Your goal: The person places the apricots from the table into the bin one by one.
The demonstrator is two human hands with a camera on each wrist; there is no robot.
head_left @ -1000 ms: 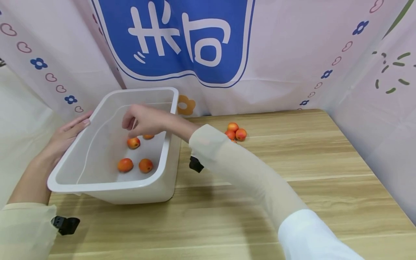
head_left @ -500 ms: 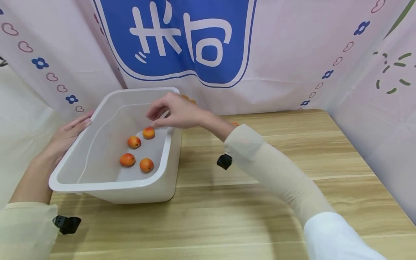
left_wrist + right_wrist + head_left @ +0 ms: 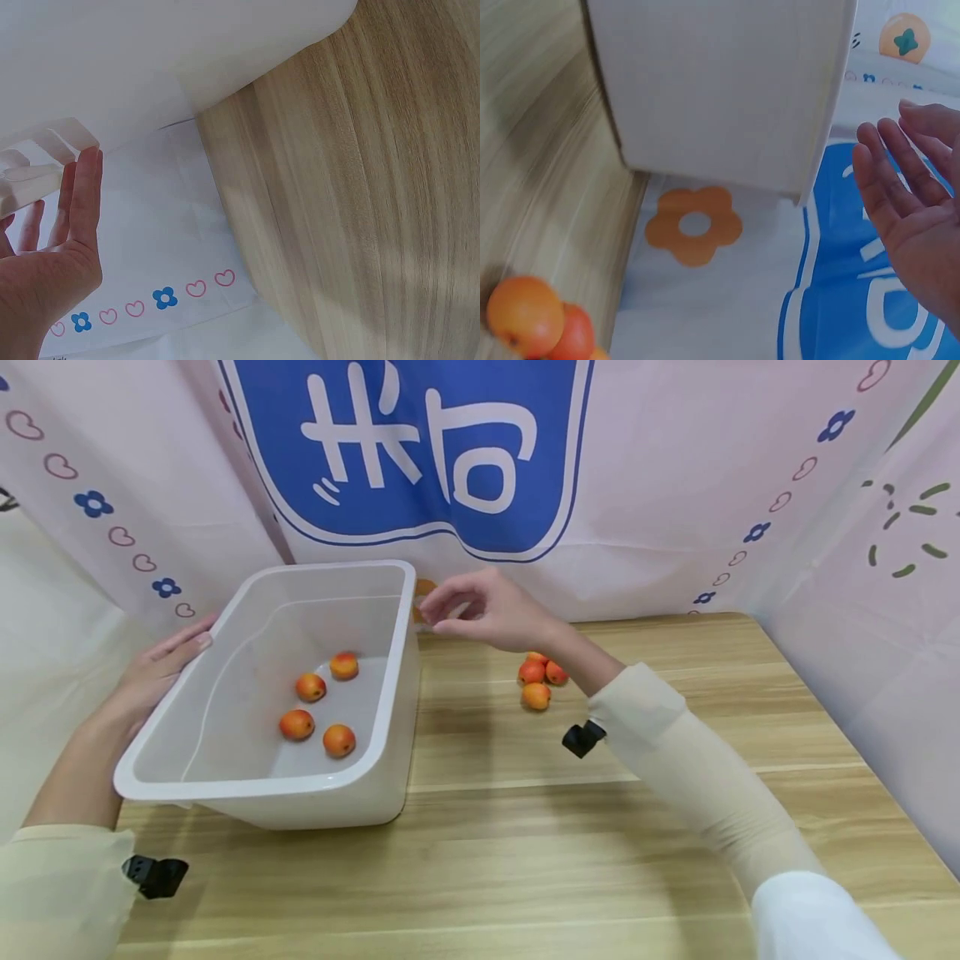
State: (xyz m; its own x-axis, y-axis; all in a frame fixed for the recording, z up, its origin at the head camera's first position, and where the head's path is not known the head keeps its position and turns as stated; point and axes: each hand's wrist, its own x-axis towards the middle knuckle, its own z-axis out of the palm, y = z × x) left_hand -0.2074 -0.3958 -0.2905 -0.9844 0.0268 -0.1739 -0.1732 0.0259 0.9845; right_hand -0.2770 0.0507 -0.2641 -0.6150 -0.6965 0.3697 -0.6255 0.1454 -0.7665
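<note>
My left hand (image 3: pixel 153 681) rests against the left rim of a white plastic tub (image 3: pixel 386 702). Its fingers are nearly straight, with the tips at the rim's underside in the left wrist view. Several small orange-red fruits, like apricots, lie apart on the tub floor, among them one fruit (image 3: pixel 339 741) near the front. Just right of the tub, my right hand (image 3: pixel 491 610) hangs in the air with loosely bent fingers and holds nothing. Beyond it, several similar fruits sit in a cluster on the table, with a yellower fruit (image 3: pixel 536 697) in front.
The wood-grain table (image 3: pixel 600 860) extends to the right and front of the tub. A printed white cloth (image 3: pixel 637 527) hangs close behind the table and the tub. Black wrist cameras, such as the right one (image 3: pixel 583 739), stick out from both sleeves.
My right hand has moved rightward from over the tub to outside its right rim. The fruits in the tub and on the table now show more fully. The left hand stays on the rim.
</note>
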